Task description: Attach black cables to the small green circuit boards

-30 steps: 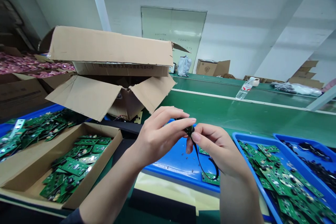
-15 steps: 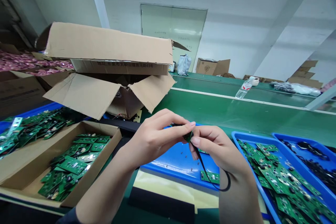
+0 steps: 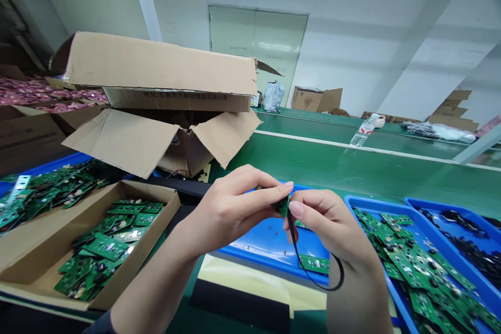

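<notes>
Workbench [image 3: 344,172] stretches ahead, with a blue tray [image 3: 266,245] below my hands. My left hand [image 3: 230,214] and right hand [image 3: 331,229] meet above it, fingertips pressed together, pinching a small green circuit board [image 3: 282,206] between them. Its thin black cable [image 3: 298,254] drops lengthwise from the board — then curls back, nearer my right hand.
</notes>
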Tool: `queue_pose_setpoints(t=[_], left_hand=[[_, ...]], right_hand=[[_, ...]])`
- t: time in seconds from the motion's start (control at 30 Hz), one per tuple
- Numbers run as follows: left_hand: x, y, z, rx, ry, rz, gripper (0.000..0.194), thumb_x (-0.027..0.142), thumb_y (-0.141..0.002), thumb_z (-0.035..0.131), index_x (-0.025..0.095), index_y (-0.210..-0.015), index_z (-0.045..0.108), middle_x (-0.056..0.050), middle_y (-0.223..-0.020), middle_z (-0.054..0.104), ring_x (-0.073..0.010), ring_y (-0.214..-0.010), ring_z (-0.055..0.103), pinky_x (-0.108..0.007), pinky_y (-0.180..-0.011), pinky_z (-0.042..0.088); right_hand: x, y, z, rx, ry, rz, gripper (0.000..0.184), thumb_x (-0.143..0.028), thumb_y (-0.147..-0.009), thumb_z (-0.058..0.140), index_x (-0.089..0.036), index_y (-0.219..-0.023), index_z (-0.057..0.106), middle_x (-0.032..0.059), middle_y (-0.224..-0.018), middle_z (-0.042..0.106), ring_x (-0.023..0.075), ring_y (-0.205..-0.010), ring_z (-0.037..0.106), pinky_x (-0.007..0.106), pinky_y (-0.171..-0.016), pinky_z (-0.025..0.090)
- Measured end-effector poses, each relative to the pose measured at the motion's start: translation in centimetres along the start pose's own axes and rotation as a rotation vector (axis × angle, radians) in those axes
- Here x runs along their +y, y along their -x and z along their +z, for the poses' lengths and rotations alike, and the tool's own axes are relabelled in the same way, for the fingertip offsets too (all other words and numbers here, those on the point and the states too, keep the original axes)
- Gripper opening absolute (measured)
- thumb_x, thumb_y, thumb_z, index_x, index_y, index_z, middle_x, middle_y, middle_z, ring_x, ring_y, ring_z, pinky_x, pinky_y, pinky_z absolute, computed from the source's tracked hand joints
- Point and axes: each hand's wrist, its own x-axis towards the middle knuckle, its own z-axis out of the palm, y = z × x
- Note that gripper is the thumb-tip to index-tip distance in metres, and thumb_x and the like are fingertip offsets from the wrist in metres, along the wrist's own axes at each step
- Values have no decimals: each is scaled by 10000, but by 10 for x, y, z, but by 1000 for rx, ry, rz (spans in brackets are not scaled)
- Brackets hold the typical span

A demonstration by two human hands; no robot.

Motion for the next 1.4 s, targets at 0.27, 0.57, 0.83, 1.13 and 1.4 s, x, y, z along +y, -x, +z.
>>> queue_pose_setpoints(t=[0.27,0.57,0.83,1.13,1.4], left_hand=[[0,2,0,-38,-86,-24,257,98,-860,595,77,-1116,597,-126,-943,655,-168,-832,595,-297,-693,524],[1,3,4,26,-77,-106,272,172,-854,631,97,-1110,578,-90,-927,637,-145,-855,607,-248,-745,524],[0,2,0,-45,25,-172,251,253,-843,650,119,-1038,568,-54,-865,630,-128,-787,604,-224,-705,501],[3,2,-2,-95,220,-283,317,215,-783,718,174,-1073,597,-13,-858,643,-101,-759,597,-192,-698,480],[-2,3,-1,-109,298,-328,325,208,-754,742,139,-1048,620,-15,-841,661,-104,-761,607,-191,-689,485]], right_hand=[[5,-6,2,52,49,34,318,-277,-844,551,-137,-561,520,11,-506,553,68,-486,479,162,-496,398],[5,-5,3,74,-130,84,292,-327,-864,586,-131,-648,561,8,-556,549,68,-500,500,169,-493,406],[16,-6,-5,-131,-395,191,239,-317,-821,676,-117,-707,610,12,-552,586,59,-483,522,154,-482,392],[28,-9,-3,-174,-586,151,220,-270,-815,678,-114,-682,597,-5,-572,566,54,-470,516,160,-476,407],[25,-9,-1,-141,-487,148,226,-265,-801,678,-122,-665,569,6,-583,566,67,-506,502,177,-494,401]])
